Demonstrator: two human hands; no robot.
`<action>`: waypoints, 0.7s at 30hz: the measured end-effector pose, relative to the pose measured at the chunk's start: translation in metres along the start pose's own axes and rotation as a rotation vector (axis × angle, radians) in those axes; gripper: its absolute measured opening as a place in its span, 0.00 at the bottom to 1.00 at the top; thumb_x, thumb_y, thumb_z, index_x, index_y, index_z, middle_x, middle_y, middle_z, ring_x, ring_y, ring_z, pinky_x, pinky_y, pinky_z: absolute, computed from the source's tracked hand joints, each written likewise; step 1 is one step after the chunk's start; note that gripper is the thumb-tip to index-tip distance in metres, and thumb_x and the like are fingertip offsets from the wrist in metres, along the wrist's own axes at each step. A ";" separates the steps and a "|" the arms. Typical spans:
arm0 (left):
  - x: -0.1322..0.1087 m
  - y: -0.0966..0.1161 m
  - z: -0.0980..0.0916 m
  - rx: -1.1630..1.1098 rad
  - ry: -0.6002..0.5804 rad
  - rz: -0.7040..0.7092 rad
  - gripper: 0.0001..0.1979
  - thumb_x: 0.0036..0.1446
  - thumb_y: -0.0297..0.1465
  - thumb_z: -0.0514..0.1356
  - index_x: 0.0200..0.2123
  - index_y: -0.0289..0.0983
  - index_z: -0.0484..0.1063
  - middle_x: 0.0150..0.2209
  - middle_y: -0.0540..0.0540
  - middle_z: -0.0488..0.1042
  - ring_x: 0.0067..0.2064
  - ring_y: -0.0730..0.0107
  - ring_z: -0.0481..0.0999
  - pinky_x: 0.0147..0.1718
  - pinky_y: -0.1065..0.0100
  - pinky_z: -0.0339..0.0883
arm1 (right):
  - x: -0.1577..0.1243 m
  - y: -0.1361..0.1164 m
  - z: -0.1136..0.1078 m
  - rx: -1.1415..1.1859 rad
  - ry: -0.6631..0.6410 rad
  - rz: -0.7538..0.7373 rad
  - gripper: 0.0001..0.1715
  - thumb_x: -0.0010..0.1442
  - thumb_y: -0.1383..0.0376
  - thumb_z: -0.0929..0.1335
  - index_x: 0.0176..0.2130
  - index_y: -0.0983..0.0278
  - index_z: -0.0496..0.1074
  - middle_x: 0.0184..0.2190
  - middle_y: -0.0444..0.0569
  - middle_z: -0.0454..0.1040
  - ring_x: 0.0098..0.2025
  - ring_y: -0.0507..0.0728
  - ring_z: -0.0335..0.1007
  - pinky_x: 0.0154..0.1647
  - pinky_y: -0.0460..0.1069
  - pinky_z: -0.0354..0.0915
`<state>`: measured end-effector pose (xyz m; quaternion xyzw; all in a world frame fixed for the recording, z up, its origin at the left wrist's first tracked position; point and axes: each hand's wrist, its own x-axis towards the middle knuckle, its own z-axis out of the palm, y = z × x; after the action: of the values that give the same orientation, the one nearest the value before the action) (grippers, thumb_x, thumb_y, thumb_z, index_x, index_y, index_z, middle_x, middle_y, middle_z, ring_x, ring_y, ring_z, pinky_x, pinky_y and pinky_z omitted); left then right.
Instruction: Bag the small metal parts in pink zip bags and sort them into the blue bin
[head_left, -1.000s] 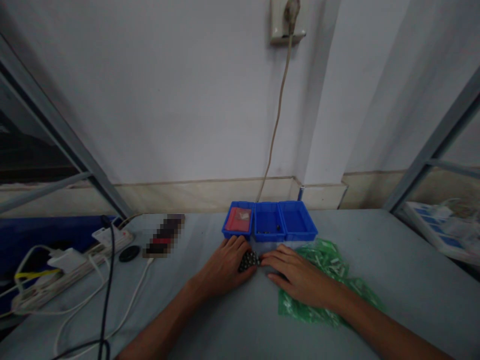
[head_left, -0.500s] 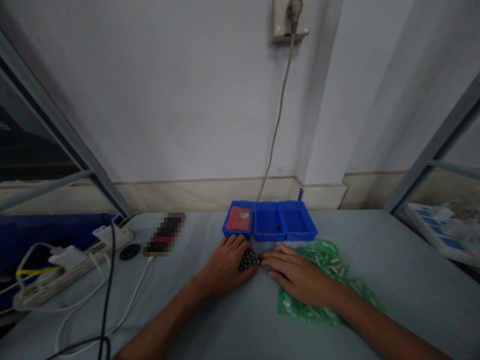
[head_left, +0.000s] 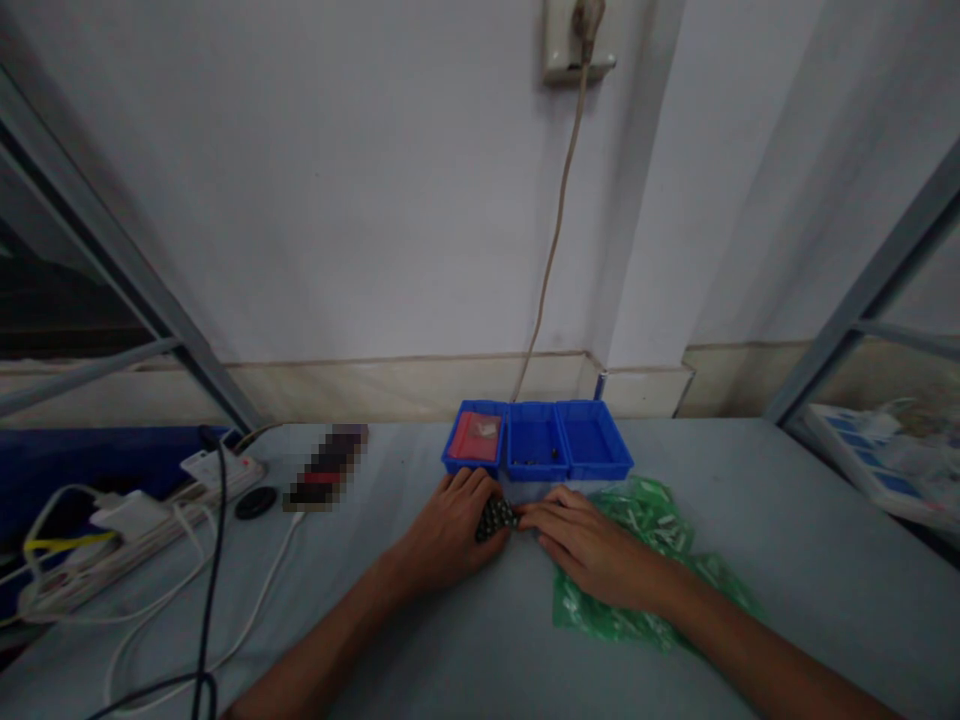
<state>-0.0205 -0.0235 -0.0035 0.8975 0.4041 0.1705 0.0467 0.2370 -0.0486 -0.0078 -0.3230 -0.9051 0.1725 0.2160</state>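
Observation:
My left hand [head_left: 455, 522] rests on the table and grips a small dark piece with rows of light dots [head_left: 495, 518] between thumb and fingers. What kind of thing it is, I cannot make out. At its right edge, the fingertips of my right hand [head_left: 589, 540] are closed together; whatever they pinch is too small to see. My right hand and wrist lie over part of a crumpled green plastic bag [head_left: 660, 530] with pale pieces inside. Just beyond my hands stand three joined blue trays [head_left: 600, 470]; the left one holds a pink packet [head_left: 478, 437], the middle one a few tiny dark parts.
On the left lie a blurred-out phone-like object [head_left: 326, 475] with a white cable, a round black disc [head_left: 256, 503] and a power strip [head_left: 142, 540] with plugs. A black cable [head_left: 214, 580] hangs in front. Grey frame posts flank the table [head_left: 405, 650], with a wall behind.
The whole view has shifted very slightly. Both hands keep nearly the same pose around the dotted piece.

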 end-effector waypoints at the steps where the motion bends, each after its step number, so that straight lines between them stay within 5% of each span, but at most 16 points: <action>1: 0.000 0.000 0.000 -0.003 -0.002 -0.003 0.10 0.65 0.33 0.65 0.47 0.40 0.70 0.46 0.44 0.73 0.50 0.51 0.72 0.50 0.53 0.67 | 0.000 0.000 0.000 -0.002 -0.007 -0.002 0.21 0.75 0.72 0.63 0.63 0.61 0.73 0.59 0.53 0.78 0.57 0.63 0.68 0.62 0.59 0.68; 7: 0.002 0.001 -0.001 -0.019 -0.015 0.032 0.10 0.66 0.32 0.65 0.47 0.41 0.70 0.48 0.44 0.73 0.51 0.52 0.71 0.50 0.55 0.68 | -0.001 0.000 0.001 0.006 -0.020 -0.010 0.28 0.74 0.73 0.63 0.68 0.59 0.70 0.63 0.50 0.76 0.60 0.63 0.65 0.65 0.60 0.66; 21: 0.001 -0.003 -0.003 -0.017 0.026 0.041 0.11 0.63 0.33 0.67 0.46 0.42 0.69 0.47 0.44 0.75 0.50 0.52 0.73 0.49 0.54 0.68 | 0.001 -0.001 -0.002 0.035 0.003 -0.004 0.24 0.75 0.71 0.64 0.64 0.57 0.75 0.59 0.52 0.79 0.59 0.62 0.68 0.65 0.60 0.67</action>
<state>-0.0232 -0.0210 -0.0016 0.9029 0.3847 0.1864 0.0457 0.2372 -0.0483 -0.0055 -0.3175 -0.9023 0.1876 0.2233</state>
